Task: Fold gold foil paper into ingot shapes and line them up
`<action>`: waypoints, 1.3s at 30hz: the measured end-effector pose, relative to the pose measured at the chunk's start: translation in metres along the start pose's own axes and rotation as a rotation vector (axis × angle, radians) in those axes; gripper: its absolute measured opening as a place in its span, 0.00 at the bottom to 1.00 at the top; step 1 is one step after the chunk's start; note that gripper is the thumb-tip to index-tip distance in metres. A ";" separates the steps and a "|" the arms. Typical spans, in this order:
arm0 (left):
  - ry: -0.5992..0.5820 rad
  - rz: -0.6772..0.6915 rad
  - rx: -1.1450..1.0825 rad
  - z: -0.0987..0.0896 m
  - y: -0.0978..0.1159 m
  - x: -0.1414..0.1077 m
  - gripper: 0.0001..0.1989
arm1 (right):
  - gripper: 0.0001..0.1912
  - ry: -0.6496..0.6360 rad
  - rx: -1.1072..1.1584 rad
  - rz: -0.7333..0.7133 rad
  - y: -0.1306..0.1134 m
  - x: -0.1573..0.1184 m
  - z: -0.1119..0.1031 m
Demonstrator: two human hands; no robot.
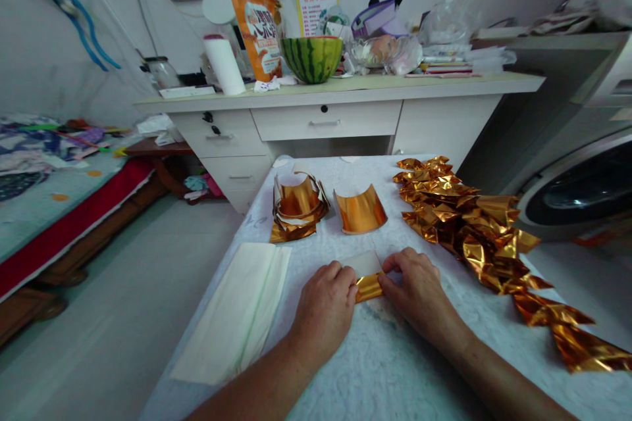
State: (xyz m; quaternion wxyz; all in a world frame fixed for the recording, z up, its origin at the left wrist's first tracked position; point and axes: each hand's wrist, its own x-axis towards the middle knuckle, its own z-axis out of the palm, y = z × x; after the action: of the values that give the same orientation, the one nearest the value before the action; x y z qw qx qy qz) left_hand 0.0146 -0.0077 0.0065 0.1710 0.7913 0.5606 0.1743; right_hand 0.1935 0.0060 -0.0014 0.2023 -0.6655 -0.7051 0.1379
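1. Gold foil sheet [370, 287], pale-backed, partly folded into a band; lying on the cloth-covered surface [375, 378], between the two hands, pale side showing at the far edge.
2. Left hand [326, 299]: fingers bent together, clamped on the sheet's left end.
3. Right hand [417, 289]: thumb and forefinger clamped on its right end.
4. Single curved gold sheet [363, 212], just beyond the hands, pale side showing at left.
5. Curled stack of gold sheets [299, 200], left of item 4, near it, apart.
6. Pale paper [230, 316], flat, left of the left hand.
7. Folded gold foil pieces [474, 237], heaped in a long row along the right side.
8. White drawer unit [326, 120], behind; bearing a cut watermelon [312, 59] and an orange bag [257, 33].
9. Front-loading washing machine [577, 174], right; bed [64, 210], left.
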 end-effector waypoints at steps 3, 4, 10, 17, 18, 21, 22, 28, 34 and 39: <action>0.004 0.001 0.002 0.001 0.000 -0.001 0.06 | 0.04 0.017 -0.026 -0.008 -0.001 -0.001 0.002; 0.006 0.001 0.002 0.001 0.000 -0.001 0.06 | 0.04 0.017 -0.030 -0.008 -0.001 -0.001 0.002; -0.001 -0.010 0.005 0.000 0.000 -0.001 0.06 | 0.04 -0.023 0.027 -0.005 -0.003 0.000 -0.001; -0.003 -0.002 0.013 0.000 0.000 -0.001 0.06 | 0.05 0.001 0.093 -0.050 -0.004 -0.002 -0.004; -0.002 -0.001 0.014 0.000 0.000 -0.001 0.06 | 0.05 0.002 0.102 -0.059 -0.003 -0.002 -0.004; -0.002 -0.002 0.013 0.000 0.000 -0.001 0.06 | 0.06 -0.014 0.135 -0.073 -0.004 -0.003 -0.005; -0.004 -0.004 0.013 0.000 0.000 -0.001 0.06 | 0.06 -0.022 0.147 -0.077 -0.004 -0.003 -0.006; -0.011 -0.007 0.004 -0.003 0.002 -0.001 0.06 | 0.04 -0.053 0.264 -0.042 -0.002 -0.003 -0.005; -0.010 0.004 0.003 -0.003 0.002 -0.001 0.06 | 0.10 -0.042 0.397 -0.011 0.002 -0.003 -0.001; -0.013 -0.004 -0.002 -0.003 0.003 -0.001 0.07 | 0.08 -0.023 0.406 -0.003 0.003 -0.004 -0.001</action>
State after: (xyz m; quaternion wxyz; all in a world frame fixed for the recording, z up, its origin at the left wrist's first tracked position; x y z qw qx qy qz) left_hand 0.0150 -0.0095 0.0107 0.1755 0.7910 0.5610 0.1694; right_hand 0.1962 0.0026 -0.0023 0.3245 -0.6085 -0.6659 0.2846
